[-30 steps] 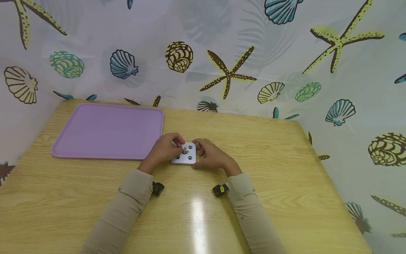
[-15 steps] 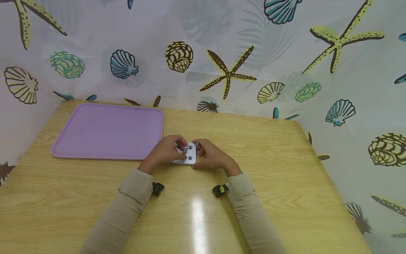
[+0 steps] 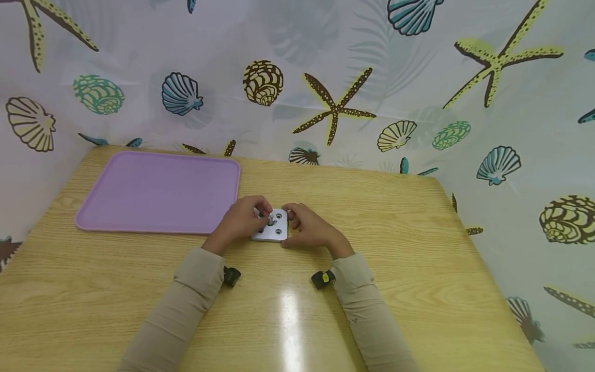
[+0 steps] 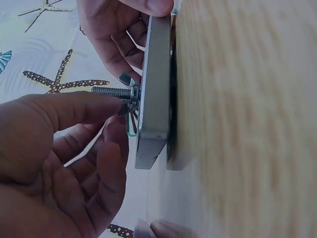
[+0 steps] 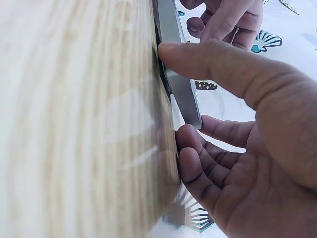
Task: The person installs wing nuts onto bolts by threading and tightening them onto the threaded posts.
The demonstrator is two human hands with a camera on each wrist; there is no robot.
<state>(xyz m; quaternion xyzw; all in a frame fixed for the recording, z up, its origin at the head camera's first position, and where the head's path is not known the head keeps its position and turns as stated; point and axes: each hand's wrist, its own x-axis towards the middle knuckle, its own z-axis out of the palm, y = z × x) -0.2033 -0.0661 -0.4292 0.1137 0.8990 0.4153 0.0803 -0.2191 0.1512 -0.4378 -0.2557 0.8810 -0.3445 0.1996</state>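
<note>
A square silver metal plate [image 3: 282, 224] with holes near its corners lies slightly raised over the table. From its middle a threaded bolt [image 4: 110, 91] stands up, carrying a wing nut [image 4: 126, 79]. My left hand [image 3: 239, 221] has its thumb and forefinger at one wing of that nut, pinching it close to the plate. My right hand [image 3: 312, 228] grips the plate at its right side, thumb on the near edge and fingers round the far corner. What lies under the plate is hidden.
A purple tray [image 3: 162, 191] lies on the wooden table [image 3: 395, 232] at the back left, close to my left hand. A curtain [image 3: 288, 41] printed with shells and starfish hangs behind and beside the table.
My left fingers spread round the wing nut half a second ago and now are closer together at it. The right hand and the plate stay put.
</note>
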